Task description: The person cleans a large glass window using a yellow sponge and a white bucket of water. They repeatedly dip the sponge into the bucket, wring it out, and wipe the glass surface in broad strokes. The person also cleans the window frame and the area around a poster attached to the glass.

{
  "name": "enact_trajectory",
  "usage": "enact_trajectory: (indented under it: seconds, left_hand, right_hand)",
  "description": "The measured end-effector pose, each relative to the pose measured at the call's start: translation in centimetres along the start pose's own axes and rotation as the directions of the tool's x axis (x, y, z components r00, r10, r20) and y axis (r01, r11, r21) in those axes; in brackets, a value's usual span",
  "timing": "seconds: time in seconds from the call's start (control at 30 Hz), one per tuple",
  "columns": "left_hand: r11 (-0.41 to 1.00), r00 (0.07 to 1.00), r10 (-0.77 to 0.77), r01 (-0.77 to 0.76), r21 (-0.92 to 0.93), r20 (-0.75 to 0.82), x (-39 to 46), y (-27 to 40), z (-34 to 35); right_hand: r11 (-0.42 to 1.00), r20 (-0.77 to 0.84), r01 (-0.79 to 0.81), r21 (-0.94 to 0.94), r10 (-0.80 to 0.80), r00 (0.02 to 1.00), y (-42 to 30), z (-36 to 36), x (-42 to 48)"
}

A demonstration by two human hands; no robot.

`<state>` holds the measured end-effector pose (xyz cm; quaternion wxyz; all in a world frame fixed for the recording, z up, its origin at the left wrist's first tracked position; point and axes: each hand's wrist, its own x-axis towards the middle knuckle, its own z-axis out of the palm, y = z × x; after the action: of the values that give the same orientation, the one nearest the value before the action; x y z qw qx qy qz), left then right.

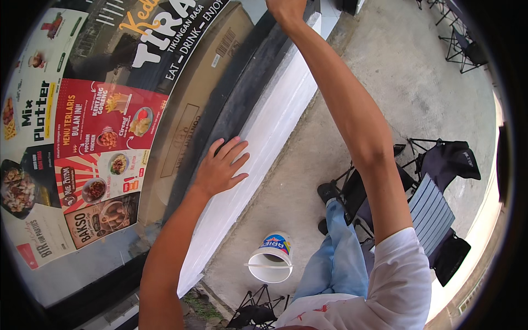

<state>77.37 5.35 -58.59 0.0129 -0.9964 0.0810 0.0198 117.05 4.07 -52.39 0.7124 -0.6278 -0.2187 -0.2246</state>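
Observation:
My left hand (222, 165) rests with spread fingers on the dark lower frame (243, 95) of a glass shop window, over the white wall ledge (272, 123). Nothing is held in it. My right hand (288, 10) is raised at the top edge of the view, partly cut off, so its fingers and anything in them are hidden. Menu posters (111, 115) with food pictures cover the glass to the left. Behind the glass stands a cardboard box (181, 136).
A white plastic bucket (270, 264) with a handle stands on the concrete floor (284, 198) below. Black folding chairs (447, 161) surround a slatted folding table (433, 214) at the right. Another folding chair (253, 315) is at the bottom edge.

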Motion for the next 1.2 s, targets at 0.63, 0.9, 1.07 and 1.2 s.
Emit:
enact_trajectory:
  seconds: [0.63, 0.9, 1.07, 1.2]
  left_hand:
    - [0.998, 0.999, 0.003, -0.005, -0.058, -0.033, 0.4, 0.1, -0.3]
    - [1.0, 1.0, 0.01, -0.01, -0.013, -0.03, 0.1, -0.2, 0.0]
    - [0.994, 0.997, -0.076, 0.077, -0.073, 0.029, -0.4, 0.1, 0.4]
    - [1.0, 1.0, -0.012, 0.012, -0.012, 0.003, -0.7, 0.0, -0.2]
  right_hand:
    - [0.981, -0.035, 0.191, -0.029, -0.192, 0.981, -0.7, 0.5, 3.7]
    - [0.926, 0.078, 0.111, 0.361, -0.148, 0.986, -13.0, 1.3, -11.3]
    - [0.82, 0.238, 0.48, 0.313, -0.556, 0.796, -17.5, -0.1, -17.4]
    - [0.848, 0.073, 0.471, 0.243, -0.5, 0.863, -13.8, 1.3, -8.9]
